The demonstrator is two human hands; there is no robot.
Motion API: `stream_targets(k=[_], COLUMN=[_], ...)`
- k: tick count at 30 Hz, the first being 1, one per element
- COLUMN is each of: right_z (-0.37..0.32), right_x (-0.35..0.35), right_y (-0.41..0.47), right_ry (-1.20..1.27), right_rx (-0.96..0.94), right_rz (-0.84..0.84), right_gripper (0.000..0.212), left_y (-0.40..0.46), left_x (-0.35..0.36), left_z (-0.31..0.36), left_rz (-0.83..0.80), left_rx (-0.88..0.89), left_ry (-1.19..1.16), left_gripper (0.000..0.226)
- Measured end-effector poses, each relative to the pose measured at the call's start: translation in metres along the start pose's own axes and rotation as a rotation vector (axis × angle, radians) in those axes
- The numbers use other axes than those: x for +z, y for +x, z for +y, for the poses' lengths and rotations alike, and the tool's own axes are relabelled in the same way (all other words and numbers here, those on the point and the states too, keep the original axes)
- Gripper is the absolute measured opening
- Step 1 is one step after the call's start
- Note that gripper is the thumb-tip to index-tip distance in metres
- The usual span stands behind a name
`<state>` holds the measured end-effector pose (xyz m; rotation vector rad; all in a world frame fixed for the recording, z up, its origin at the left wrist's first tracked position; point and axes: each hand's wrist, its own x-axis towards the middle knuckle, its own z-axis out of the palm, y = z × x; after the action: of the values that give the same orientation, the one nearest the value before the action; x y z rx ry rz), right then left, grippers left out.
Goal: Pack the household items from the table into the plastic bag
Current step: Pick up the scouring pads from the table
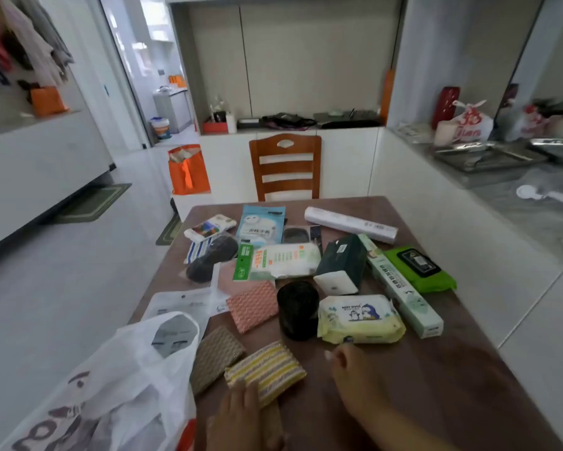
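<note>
Sponge (265, 371), yellow with white stripes, lies on the brown table (436, 385) at the near edge. The left hand (241, 418) rests on its near end, fingers flat on top. It is hard to tell if this grip is holding the sponge or just touching it.

Just left of that grip is a tan sponge (216, 358), and next to that the white bag (111, 385). The bag hangs over the table's left corner. It is thin and see-through, with dark red marks on it, and its mouth is open and faces up. Something grey shows inside it.

The right hand (351, 369) reaches out over the table, to the right of the yellow sponge. Its fingers are loose and spread and it holds nothing. Its thumb tip is very close to the wipes (360, 319), a soft pale yellow pack with a penguin on it.

Past the wipes, away from the right grip, stand a black tub (297, 309) and a dark green tissue pack (340, 263). A pink sponge (252, 305) lies past the left grip. Further off to the right are a long pale green box (400, 288) and a bright green wipe pack (418, 268). A white roll (350, 224) lies near the far edge.
</note>
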<state>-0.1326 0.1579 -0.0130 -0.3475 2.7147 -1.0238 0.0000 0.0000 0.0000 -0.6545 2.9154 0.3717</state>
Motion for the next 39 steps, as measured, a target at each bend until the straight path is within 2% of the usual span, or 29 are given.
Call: stream_targets(k=[1, 3, 5, 6, 8, 9, 11, 13, 15, 17, 18, 20, 22, 25, 27, 28, 30, 32, 33, 35, 36, 37, 39], right_z=[-0.005, -0.020, -0.036, -0.043, -0.051, -0.051, -0.050, -0.047, -0.041, -0.032, -0.028, -0.026, -0.027, -0.036, -0.045, -0.049, -0.057, -0.062, -0.065, -0.068, -0.069, -0.070, -0.070], right_x=[0.012, 0.034, 0.052, 0.059, 0.068, 0.073, 0.074, 0.059, 0.029, -0.012, -0.036, -0.067, -0.072, -0.041, -0.013, -0.003, 0.008, 0.008, 0.005, 0.000, 0.000, 0.000, 0.002], right_y=[0.004, 0.009, 0.011, 0.012, 0.018, 0.022, 0.026, 0.020, 0.009, 0.000, -0.005, -0.011, -0.012, -0.015, -0.020, -0.021, -0.019, -0.013, -0.008, 0.000, 0.003, 0.006, 0.009], right_ry=[0.047, 0.080, 0.132, 0.150, 0.218, 0.318, 0.580, 0.774, 0.968, 1.125, 1.205, 1.281, 1.144, 1.014, 1.029, 1.033, 1.029, 1.046, 1.062, 1.083, 1.095, 1.104, 1.107], right_rx=[0.030, 0.091, 0.185, 0.233, 0.343, 0.395, 0.486, 0.517, 0.482, 0.417, 0.367, 0.277, 0.294, 0.377, 0.428, 0.443, 0.441, 0.437, 0.439, 0.447, 0.448, 0.449, 0.454], right_rz=[-0.069, -0.195, -0.283, -0.299, -0.333, -0.341, -0.348, -0.341, -0.270, -0.171, -0.159, -0.251, -0.366, -0.443, -0.432, -0.417, -0.391, -0.345, -0.311, -0.264, -0.263, -0.267, -0.285], right_gripper=[0.027, 0.033, 0.042, 0.052, 0.074, 0.077, 0.080, 0.073, 0.045, 0.031, 0.028, 0.026, 0.037, 0.037, 0.038, 0.042, 0.047, 0.036, 0.030, 0.020, 0.018, 0.016, 0.015], left_y=[0.000, -0.005, -0.008, -0.008, -0.009, -0.008, -0.007, -0.009, -0.009, -0.015, -0.015, -0.011, -0.004, 0.004, 0.002, 0.000, 0.001, 0.014, 0.024, 0.053, 0.068, 0.082, 0.106], left_x=[-0.002, -0.005, -0.003, 0.000, 0.003, 0.000, 0.000, -0.010, -0.010, -0.021, -0.023, -0.028, -0.037, -0.048, -0.054, -0.055, -0.056, -0.056, -0.056, -0.054, -0.052, -0.051, -0.043], left_z=[-0.003, -0.003, -0.008, -0.011, -0.012, -0.012, -0.014, -0.013, -0.019, -0.020, -0.023, -0.024, -0.017, 0.008, 0.023, 0.027, 0.027, 0.016, 0.009, -0.008, -0.015, -0.021, -0.029], left_rz=[-0.104, -0.125, -0.217, -0.160, -0.283, -0.308, -0.281, -0.260, -0.197, -0.108, -0.053, 0.012, 0.036, -0.099, -0.278, -0.334, -0.325, -0.227, -0.137, 0.053, 0.096, 0.101, 0.041], left_rx=[-0.074, -0.089, -0.112, -0.124, -0.135, -0.132, -0.111, -0.104, -0.139, -0.201, -0.254, -0.357, -0.469, -0.566, -0.501, -0.404, -0.310, -0.297, -0.301, -0.268, -0.256, -0.262, -0.319], left_ry=[0.007, 0.087, 0.118, 0.117, 0.076, 0.053, -0.023, -0.135, -0.163, -0.225, -0.325, -0.580, -0.885, -1.437, -1.654, -1.630, -1.489, -1.325, -1.181, -0.782, -0.601, -0.476, -0.371], left_gripper=[0.099, 0.092, 0.073, 0.071, 0.091, 0.099, 0.093, 0.071, 0.050, 0.042, 0.040, 0.030, 0.026, 0.037, 0.044, 0.039, 0.038, 0.059, 0.060, 0.042, 0.034, 0.030, 0.039])
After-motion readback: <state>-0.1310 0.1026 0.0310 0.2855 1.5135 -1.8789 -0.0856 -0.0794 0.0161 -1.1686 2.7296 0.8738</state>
